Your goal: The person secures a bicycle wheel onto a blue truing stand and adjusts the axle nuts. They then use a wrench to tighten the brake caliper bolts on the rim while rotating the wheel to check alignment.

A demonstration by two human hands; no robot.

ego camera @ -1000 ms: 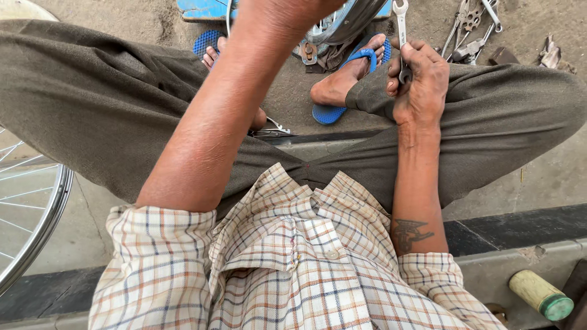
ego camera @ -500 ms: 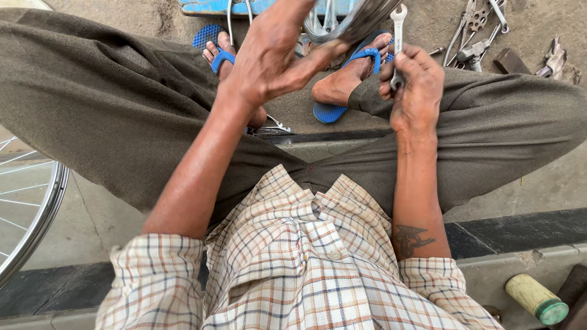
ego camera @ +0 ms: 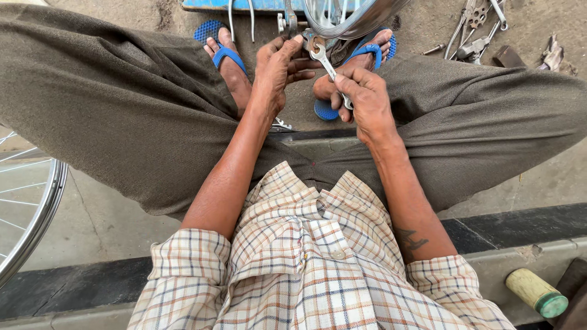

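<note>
Right hand is clenched around the shank of a flat metal spanner, fingers wrapped, thumb side up. The spanner runs up and left from my fist; its head sits at the small metal fitting next to the shiny wheel rim at the top edge of view. Can't tell if the head is seated on the nut.

Left hand isn't gripping anything fully: fingers curled, fingertips pressed against that same fitting, just beside the spanner head.

Both hands are between my knees, above my feet in blue sandals. More loose tools lie on the ground, top right. A second spoked wheel is at far left. A cylinder with a green end lies bottom right.
</note>
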